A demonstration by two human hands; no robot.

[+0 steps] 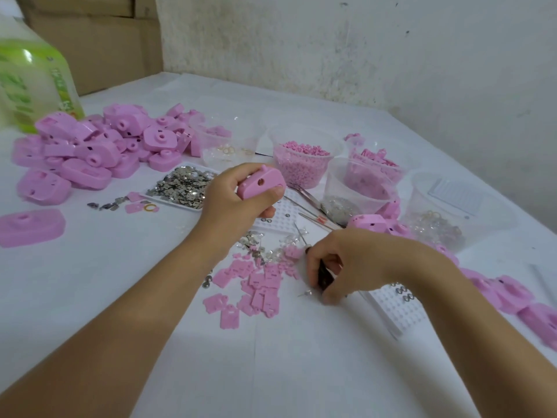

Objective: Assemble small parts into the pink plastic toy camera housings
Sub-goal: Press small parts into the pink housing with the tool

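My left hand [232,200] grips a pink toy camera housing [260,184] above the table, its round hole facing up. My right hand [346,263] holds a thin dark-handled tool [322,274] low over the table, its metal tip pointing away toward the white peg tray. Beside the hand lies a small screw [304,294]. Between my hands sits a loose heap of flat pink plates [256,285] mixed with small metal parts [256,245].
A large pile of pink housings [99,146] fills the left. A white tray of silver pieces [184,185], several clear tubs of pink and metal parts [301,161], tweezers [307,197], white peg trays [394,309] and more housings [512,297] at right surround the work spot. A green bottle [33,79] stands far left.
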